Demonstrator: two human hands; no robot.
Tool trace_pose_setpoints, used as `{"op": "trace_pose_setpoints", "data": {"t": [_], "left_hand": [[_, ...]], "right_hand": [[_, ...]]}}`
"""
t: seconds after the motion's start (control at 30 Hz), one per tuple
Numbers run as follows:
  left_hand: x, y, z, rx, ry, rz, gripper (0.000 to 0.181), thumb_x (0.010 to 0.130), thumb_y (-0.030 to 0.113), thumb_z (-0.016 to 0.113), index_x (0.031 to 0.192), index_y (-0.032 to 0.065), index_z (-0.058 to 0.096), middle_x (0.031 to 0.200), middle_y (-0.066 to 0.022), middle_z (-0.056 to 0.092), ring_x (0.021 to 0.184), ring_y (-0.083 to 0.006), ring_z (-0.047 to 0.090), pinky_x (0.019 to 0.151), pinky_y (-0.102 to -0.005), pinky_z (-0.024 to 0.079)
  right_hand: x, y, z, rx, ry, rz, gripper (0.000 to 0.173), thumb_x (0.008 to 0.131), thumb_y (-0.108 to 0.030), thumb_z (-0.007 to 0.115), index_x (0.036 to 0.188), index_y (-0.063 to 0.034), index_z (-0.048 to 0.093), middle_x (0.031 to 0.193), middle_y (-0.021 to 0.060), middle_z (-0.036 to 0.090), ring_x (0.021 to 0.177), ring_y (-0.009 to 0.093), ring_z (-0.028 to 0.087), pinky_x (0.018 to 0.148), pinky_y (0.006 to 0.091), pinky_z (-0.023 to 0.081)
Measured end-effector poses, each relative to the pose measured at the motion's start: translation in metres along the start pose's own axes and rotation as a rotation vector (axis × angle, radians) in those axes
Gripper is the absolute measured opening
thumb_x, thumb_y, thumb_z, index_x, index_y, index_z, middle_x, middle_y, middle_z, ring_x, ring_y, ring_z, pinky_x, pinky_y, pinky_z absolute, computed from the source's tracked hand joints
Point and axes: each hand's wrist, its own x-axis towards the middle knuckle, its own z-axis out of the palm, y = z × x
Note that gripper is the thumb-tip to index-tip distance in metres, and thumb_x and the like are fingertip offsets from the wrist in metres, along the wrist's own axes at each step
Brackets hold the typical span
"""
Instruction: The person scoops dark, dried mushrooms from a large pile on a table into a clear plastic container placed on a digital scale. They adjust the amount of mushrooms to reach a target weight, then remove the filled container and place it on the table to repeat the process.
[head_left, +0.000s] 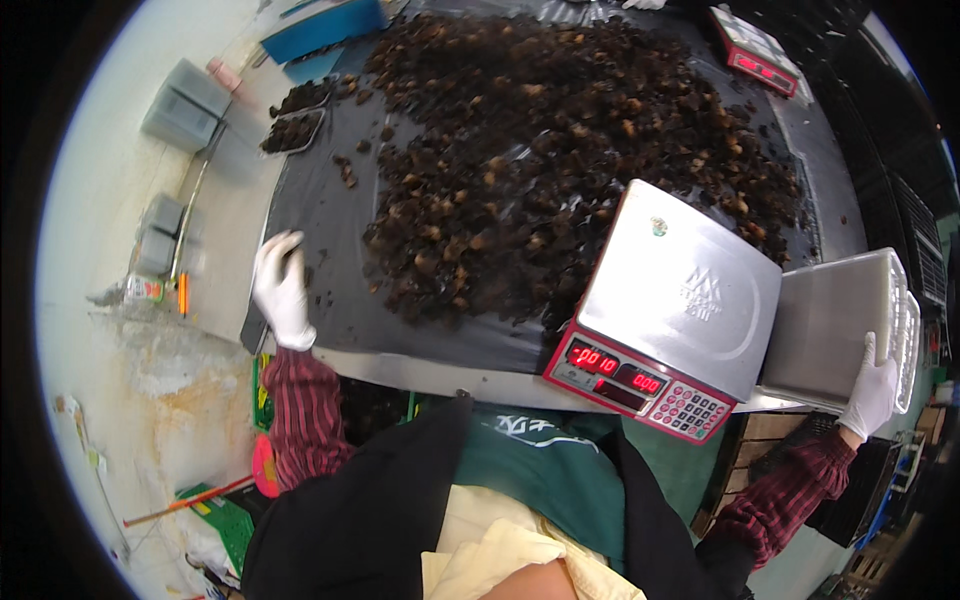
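Note:
A large heap of dark brown, frilly pieces, which look like wood ear fungus (480, 172), covers the black plastic sheet on the table. My left hand (285, 292), in a white glove, is over the sheet's left edge with its fingers curled; whether it holds a small dark piece I cannot tell. On the right, my right hand (870, 390), also gloved, touches the rim side of a stack of clear plastic trays (832, 330). Between the heap and my body stands a red digital scale (682, 292) with a bare steel plate and lit display.
Two filled clear trays (294, 133) sit at the back left, near a blue box (322, 30). Stacked plastic containers (187, 105) stand by the wall. A second scale (757, 52) is at the back right; another person's gloved hand (643, 4) shows at the top.

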Motion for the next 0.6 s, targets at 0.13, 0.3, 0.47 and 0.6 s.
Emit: {"op": "trace_pose_setpoints", "data": {"t": [0.13, 0.3, 0.47, 0.6], "left_hand": [[-0.092, -0.075, -0.101, 0.447, 0.118, -0.034, 0.024, 0.083, -0.004, 0.063, 0.105, 0.004, 0.069, 0.11, -0.0125, 0.063, 0.105, -0.0278, 0.06, 0.094, -0.0346, 0.047], [-0.145, -0.083, -0.138, 1.015, -0.8, -0.322, 0.037, 0.081, 0.017, 0.071, 0.117, 0.0089, 0.067, 0.137, -0.0181, 0.053, 0.12, -0.0363, 0.053, 0.101, -0.0427, 0.044], [-0.082, -0.029, -0.039, 0.382, -0.3, 0.026, 0.02, 0.089, 0.011, 0.062, 0.105, 0.0039, 0.07, 0.116, -0.0134, 0.067, 0.106, -0.0301, 0.063, 0.093, -0.0384, 0.049], [-0.065, 0.056, 0.075, 0.03, -0.508, 0.476, 0.026, 0.084, 0.011, 0.066, 0.109, 0.0048, 0.068, 0.116, -0.0119, 0.067, 0.109, -0.0295, 0.063, 0.095, -0.0382, 0.049]], "right_hand": [[0.002, -0.001, 0.003, 0.025, -0.043, 0.042, 0.071, 0.091, -0.067, 0.047, 0.088, 0.0022, 0.062, 0.086, 0.0236, 0.066, 0.083, 0.042, 0.063, 0.075, 0.05, 0.048], [0.008, 0.005, 0.008, 0.01, -0.102, 0.089, 0.077, 0.089, -0.072, 0.045, 0.091, 0.0022, 0.064, 0.089, 0.0235, 0.066, 0.088, 0.042, 0.063, 0.079, 0.0497, 0.048], [0.007, 0.008, 0.01, -0.018, -0.089, 0.078, 0.077, 0.088, -0.073, 0.044, 0.093, 0.0013, 0.064, 0.094, 0.022, 0.067, 0.091, 0.04, 0.063, 0.082, 0.0489, 0.047], [0.007, -0.002, 0.001, -0.024, -0.131, 0.081, 0.076, 0.089, -0.072, 0.044, 0.098, 0.001, 0.064, 0.097, 0.0207, 0.067, 0.094, 0.039, 0.062, 0.083, 0.0478, 0.047]]}}
